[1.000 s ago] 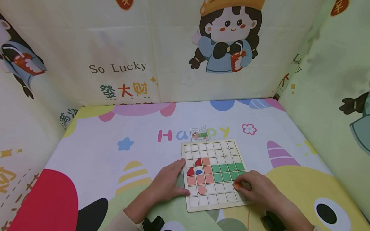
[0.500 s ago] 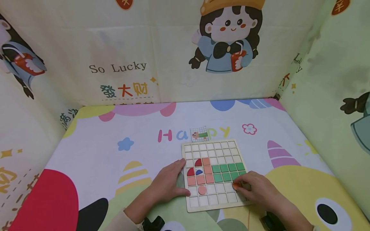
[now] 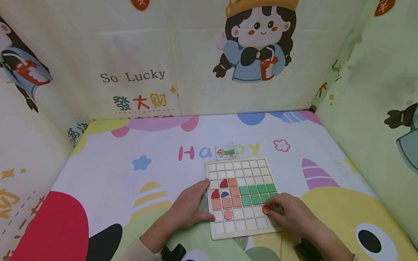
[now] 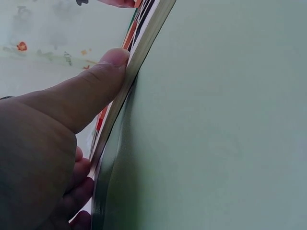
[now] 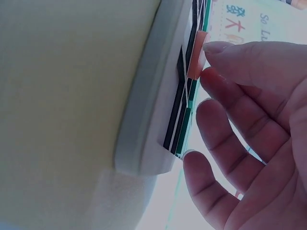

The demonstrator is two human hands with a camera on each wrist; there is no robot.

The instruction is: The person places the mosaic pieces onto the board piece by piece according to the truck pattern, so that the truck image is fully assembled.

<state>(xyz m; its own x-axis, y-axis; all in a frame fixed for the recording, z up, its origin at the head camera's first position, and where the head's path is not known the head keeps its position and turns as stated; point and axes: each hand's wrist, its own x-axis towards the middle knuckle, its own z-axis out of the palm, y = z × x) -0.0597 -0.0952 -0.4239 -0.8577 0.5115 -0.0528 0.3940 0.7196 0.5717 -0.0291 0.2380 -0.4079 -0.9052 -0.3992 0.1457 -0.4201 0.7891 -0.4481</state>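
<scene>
A pale square grid board [image 3: 240,225] lies on the table. My left hand [image 3: 187,203] rests along its left edge, thumb and fingers spread and touching the rim; in the left wrist view the thumb [image 4: 91,88] presses on the board's edge. With thumb and index finger my right hand [image 3: 292,212] pinches a small orange tile [image 3: 266,210] at the board's lower right, below the green squares [image 3: 253,190]. The tile [image 5: 197,55] stands at the grid surface in the right wrist view; its full shape is hidden by fingertips. The other right fingers curl loosely.
Salmon squares [image 3: 236,202], red quarter pieces [image 3: 224,183], a blue half-round piece [image 3: 224,194] and a pink disc [image 3: 228,214] sit on the board. Behind it lies a small picture card [image 3: 225,152]. Patterned cloth walls [image 3: 189,72] enclose the table.
The orange tile has shifted slightly left and turned a little between my right fingertips. My left hand and the board have stayed still.
</scene>
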